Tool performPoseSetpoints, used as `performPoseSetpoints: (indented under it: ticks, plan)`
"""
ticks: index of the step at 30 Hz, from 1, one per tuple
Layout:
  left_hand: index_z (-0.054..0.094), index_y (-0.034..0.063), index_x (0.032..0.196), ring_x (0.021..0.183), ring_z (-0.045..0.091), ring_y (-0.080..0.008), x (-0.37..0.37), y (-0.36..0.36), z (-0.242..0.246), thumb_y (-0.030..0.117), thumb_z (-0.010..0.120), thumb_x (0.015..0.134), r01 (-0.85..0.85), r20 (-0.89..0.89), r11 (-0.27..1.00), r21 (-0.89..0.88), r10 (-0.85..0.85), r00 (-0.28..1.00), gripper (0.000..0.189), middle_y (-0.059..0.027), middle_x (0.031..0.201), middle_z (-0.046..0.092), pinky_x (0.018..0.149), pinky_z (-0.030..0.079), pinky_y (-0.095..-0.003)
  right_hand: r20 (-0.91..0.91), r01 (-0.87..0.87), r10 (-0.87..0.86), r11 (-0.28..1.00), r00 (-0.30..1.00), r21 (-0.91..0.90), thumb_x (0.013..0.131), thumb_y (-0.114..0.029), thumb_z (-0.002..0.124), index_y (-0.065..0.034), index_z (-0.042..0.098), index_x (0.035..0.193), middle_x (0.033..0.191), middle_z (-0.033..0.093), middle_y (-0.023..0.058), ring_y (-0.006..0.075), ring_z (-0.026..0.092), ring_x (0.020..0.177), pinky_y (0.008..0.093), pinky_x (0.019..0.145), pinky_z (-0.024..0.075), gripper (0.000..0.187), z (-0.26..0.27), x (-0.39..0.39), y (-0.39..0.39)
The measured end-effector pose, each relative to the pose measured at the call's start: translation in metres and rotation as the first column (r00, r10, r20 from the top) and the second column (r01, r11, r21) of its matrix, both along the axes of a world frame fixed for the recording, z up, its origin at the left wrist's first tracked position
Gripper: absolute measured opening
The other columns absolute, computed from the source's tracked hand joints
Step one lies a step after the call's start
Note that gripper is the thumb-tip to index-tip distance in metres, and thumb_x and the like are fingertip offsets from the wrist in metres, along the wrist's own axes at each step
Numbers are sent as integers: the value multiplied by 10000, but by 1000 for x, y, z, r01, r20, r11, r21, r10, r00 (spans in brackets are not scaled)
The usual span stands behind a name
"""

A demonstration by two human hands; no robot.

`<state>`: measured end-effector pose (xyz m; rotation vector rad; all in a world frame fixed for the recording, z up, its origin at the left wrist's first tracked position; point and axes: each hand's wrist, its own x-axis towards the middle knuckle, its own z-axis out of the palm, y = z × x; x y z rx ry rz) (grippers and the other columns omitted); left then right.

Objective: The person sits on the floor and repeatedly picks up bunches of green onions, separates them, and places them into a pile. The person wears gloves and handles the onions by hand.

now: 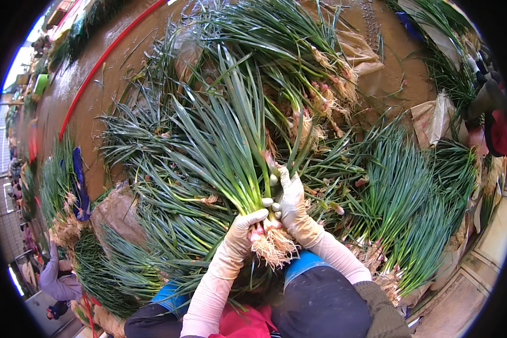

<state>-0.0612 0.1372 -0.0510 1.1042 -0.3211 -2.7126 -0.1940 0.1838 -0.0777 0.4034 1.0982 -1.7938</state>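
My left hand (245, 228), in a pale, soiled glove, grips a bunch of green garlic plants (226, 156) just above the bulbs. The long flat leaves fan out away from me. Pinkish bulbs and a tangle of pale roots (273, 247) hang below the grip, towards my lap. Beside the bunch, my gloved right hand (293, 205) has its fingers curled against the stems. A loose stalk with a pinkish base (271, 162) and some leaves (300, 154) rise at its thumb. The palm side is partly hidden, so its exact hold is unclear.
Heaps of similar plants lie ahead (274, 34), to the left (173, 211) and to the right (410, 190). A red hose or strip (101, 59) crosses the wet brown floor (122, 72). Woven sacking (433, 118) lies at right. Other people (59, 279) are at both sides.
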Motion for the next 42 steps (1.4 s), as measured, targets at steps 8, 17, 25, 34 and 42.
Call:
performPoseSetpoints:
  ticks: [8, 17, 25, 34, 42]
  plan:
    - [585, -24, 1144, 927, 647, -258, 18, -72, 70, 82, 610, 835, 111, 79, 971, -211, -96, 992, 327, -158, 1039, 636, 881, 546, -382, -146, -467, 493, 866, 858, 176, 986, -218, 506, -62, 566, 897, 663, 497, -40, 56, 436, 509, 211, 470, 357, 189, 23, -31, 33]
    - [592, 42, 1116, 959, 645, -286, 29, -80, 49, 41, 580, 833, -19, -1, 946, -323, 20, 1000, 284, -164, 1126, 601, 859, 564, -417, -717, 33, 689, 723, -108, 690, 893, -331, 660, -87, 606, 933, 783, 647, 95, 267, 641, 678, 358, 623, 517, 254, 21, -124, -21]
    - [459, 46, 1386, 976, 623, -270, 36, -39, 2, 112, 601, 859, 51, 116, 992, -118, -37, 993, 549, -189, 1164, 607, 925, 499, -442, -637, -261, 622, 777, 455, 572, 869, -305, 716, -37, 672, 897, 805, 695, 41, 108, 603, 722, 273, 718, 488, 272, -71, -207, -58]
    - [440, -43, 1339, 985, 633, -288, 5, -30, 26, 121, 593, 900, 70, -1, 992, -109, -71, 998, 493, -126, 1056, 604, 825, 566, -435, -510, -561, 700, 711, 501, 424, 940, -267, 626, -52, 718, 1013, 822, 680, -20, 72, 561, 728, 243, 692, 461, 245, -47, -137, -6]
    - [519, -84, 1225, 968, 671, -308, -84, -59, -30, 46, 572, 881, 27, -38, 977, -211, -36, 999, 372, -207, 1138, 640, 879, 564, -394, -479, -523, 628, 778, 613, 349, 955, -276, 605, -26, 686, 983, 821, 653, 4, 78, 559, 736, 254, 687, 476, 264, -34, -121, 3]
